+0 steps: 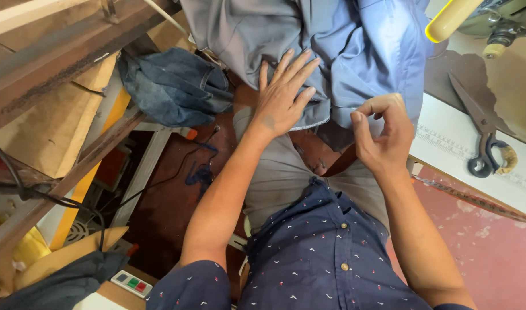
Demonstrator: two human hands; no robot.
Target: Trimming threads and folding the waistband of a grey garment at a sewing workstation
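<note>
Blue-grey cloth (pixel 332 51): a large, soft garment piece, crumpled into deep folds, draped down from the top of the view over the person's lap. Its left part looks greyer and its right part a clearer light blue (the difference may be light only). A stitched hem runs along its lower edge, curving from the middle toward the right. The left hand (pixel 280 97) lies flat on the cloth, fingers spread and pointing upward. The right hand (pixel 383 135) pinches the hem between thumb and bent fingers, just beside the left hand.
</note>
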